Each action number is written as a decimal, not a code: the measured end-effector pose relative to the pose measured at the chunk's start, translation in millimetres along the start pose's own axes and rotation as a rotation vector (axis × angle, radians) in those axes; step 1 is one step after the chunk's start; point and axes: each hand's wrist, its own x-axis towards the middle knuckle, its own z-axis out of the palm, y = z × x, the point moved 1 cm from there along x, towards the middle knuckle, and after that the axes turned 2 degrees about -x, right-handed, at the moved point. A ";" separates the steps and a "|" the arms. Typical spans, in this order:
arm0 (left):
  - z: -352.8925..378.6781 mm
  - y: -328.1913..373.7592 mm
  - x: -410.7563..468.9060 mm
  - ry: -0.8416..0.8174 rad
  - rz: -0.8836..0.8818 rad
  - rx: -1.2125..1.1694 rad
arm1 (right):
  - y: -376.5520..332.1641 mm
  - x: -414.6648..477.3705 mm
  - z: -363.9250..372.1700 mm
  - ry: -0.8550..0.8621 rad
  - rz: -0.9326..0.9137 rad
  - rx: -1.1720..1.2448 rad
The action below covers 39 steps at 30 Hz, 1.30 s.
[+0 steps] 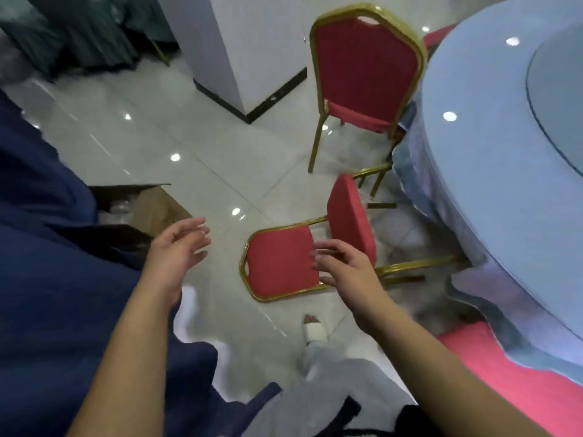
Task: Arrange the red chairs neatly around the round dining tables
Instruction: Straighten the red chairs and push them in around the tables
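Observation:
A red chair with a gold frame (280, 263) lies tipped over on the tiled floor, its backrest flat on the floor and its seat cushion standing on edge, legs pointing toward the round table (492, 159). A second red chair (366, 70) stands upright against the table's blue cloth. My right hand (344, 266) hovers just above the fallen chair, over the gap between backrest and seat, fingers relaxed and holding nothing. My left hand (179, 250) is raised to the left of that chair, palm inward, fingers loosely spread and empty.
A white pillar with a black base (239, 58) stands behind the chairs. An open cardboard box (151, 206) sits on the floor at left beside dark blue cloth (41, 247). Another red seat (504, 380) shows at lower right. My slippered foot (315, 329) is near the fallen chair.

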 end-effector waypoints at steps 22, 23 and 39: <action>167.1 138.5 381.0 -1.100 -0.043 0.585 | -102.9 210.2 167.6 1.040 0.149 0.425; 170.0 142.8 385.8 -1.148 -0.053 0.600 | -104.7 206.1 179.3 1.076 0.155 0.452; 158.1 94.8 396.9 -1.419 0.072 0.974 | -13.5 159.6 281.9 1.408 0.231 0.785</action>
